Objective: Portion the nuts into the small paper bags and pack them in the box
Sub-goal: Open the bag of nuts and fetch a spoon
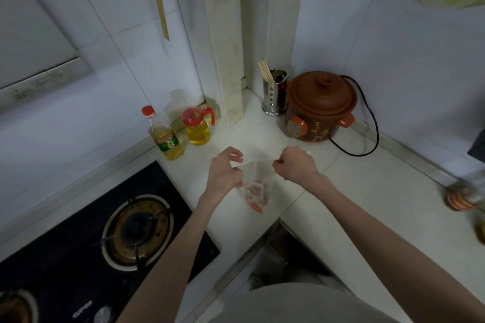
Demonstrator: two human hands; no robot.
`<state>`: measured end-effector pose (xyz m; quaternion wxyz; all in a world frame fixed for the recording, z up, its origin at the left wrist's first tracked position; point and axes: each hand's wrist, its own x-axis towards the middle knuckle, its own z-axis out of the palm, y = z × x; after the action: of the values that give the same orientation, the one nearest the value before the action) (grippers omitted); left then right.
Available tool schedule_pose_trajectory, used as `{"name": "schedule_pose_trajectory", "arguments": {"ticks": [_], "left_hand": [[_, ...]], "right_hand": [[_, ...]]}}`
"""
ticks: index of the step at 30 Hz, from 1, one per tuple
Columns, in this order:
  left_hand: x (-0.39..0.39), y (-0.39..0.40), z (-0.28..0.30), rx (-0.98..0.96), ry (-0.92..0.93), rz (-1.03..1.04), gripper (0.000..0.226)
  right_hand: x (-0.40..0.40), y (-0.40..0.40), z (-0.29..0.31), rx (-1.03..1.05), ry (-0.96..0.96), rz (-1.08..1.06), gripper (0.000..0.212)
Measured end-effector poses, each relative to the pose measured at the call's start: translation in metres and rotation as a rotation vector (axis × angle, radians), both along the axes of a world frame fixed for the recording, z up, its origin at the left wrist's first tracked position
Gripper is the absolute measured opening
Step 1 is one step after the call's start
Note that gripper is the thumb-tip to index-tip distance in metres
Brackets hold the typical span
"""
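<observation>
A clear plastic bag (256,191) with reddish-brown nuts in its bottom lies on the white counter (367,191) in the corner. My left hand (225,170) pinches the bag's upper left edge. My right hand (295,164) pinches the upper right edge, fingers curled. The two hands hold the bag's mouth between them. No small paper bags and no box are in view.
A black gas stove (131,228) lies left of the bag. Two oil bottles (165,136) (198,126) stand behind it. A brown clay cooker (319,107) with a black cord and a steel chopstick holder (274,94) stand at the back. A blurred jar (463,196) is at the right edge.
</observation>
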<state>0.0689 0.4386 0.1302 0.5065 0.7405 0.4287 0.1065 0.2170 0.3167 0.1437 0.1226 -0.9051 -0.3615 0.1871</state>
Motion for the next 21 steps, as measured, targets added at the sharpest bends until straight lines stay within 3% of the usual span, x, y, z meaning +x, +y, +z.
{"name": "schedule_pose_trajectory", "arguments": {"ticks": [10, 15, 21], "left_hand": [[-0.017, 0.0, -0.014, 0.111, -0.116, 0.051, 0.044], [-0.02, 0.002, -0.041, 0.035, 0.025, 0.029, 0.026], [-0.022, 0.007, -0.05, 0.114, 0.098, -0.033, 0.024]], "right_hand": [[-0.007, 0.006, -0.019, 0.085, 0.024, -0.048, 0.032], [-0.017, 0.007, -0.039, -0.079, 0.156, 0.004, 0.036], [-0.015, 0.006, -0.04, 0.026, 0.248, 0.01, 0.04]]}}
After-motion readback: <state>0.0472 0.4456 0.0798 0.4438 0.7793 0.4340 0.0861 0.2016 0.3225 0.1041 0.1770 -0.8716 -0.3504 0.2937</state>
